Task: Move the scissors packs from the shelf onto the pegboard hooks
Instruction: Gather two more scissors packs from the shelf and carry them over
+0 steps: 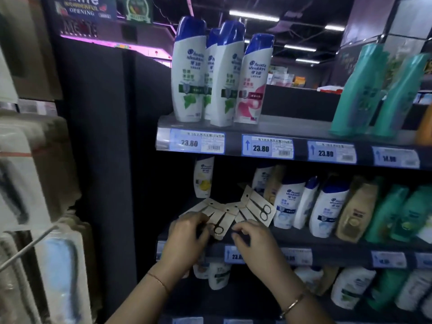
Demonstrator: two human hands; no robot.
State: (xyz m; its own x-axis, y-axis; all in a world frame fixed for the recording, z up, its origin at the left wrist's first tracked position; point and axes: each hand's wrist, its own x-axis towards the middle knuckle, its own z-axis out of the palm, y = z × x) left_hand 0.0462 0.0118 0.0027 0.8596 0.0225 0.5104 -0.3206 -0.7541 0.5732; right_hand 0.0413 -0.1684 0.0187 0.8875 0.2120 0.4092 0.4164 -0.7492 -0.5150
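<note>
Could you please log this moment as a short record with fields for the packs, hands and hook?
Setting: shop aisle, dim light
Scissors packs: several, fanned on the middle shelf, beside shampoo bottles
Left hand: grips one pack
Right hand: fingers curled at the packs' lower edge, grip unclear
Peg hook: at far left, visible part bare

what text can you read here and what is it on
"head & shoulders": white shampoo bottles
"23.80": three price tags on the upper shelf edge
"OPENING": banner, top left
Too blurred to read: fourth price tag, Chinese small print, cards of the scissors packs
</note>
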